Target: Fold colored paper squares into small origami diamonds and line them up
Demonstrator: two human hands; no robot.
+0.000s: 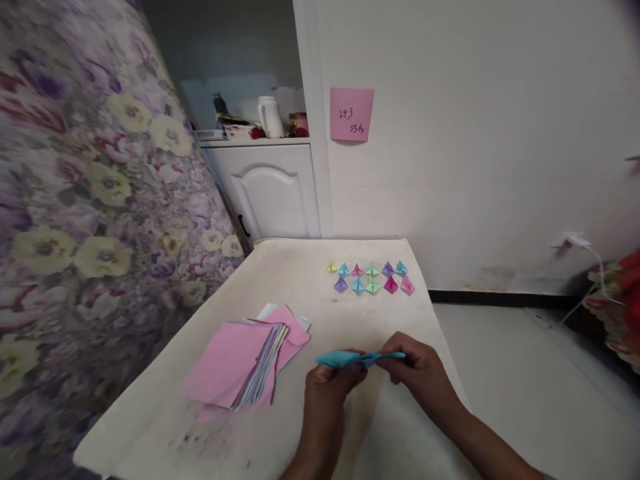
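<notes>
A folded blue paper piece (356, 359) is held between both hands above the white table (300, 280). My left hand (331, 379) pinches its left end with closed fingers. My right hand (415, 367) pinches its right end. A stack of coloured paper sheets (247, 363), pink on top, lies on the table just left of my left hand. Several small folded paper shapes (371, 277) in pink, blue, green, purple and yellow sit in two rows near the table's far edge, beyond my hands.
A flowered cloth (85, 220) hangs along the left side of the table. A pink note (351, 114) is stuck on the white wall behind. A white cabinet (270, 190) with a jug stands at the back. Bare floor and a white cable (590, 280) lie to the right.
</notes>
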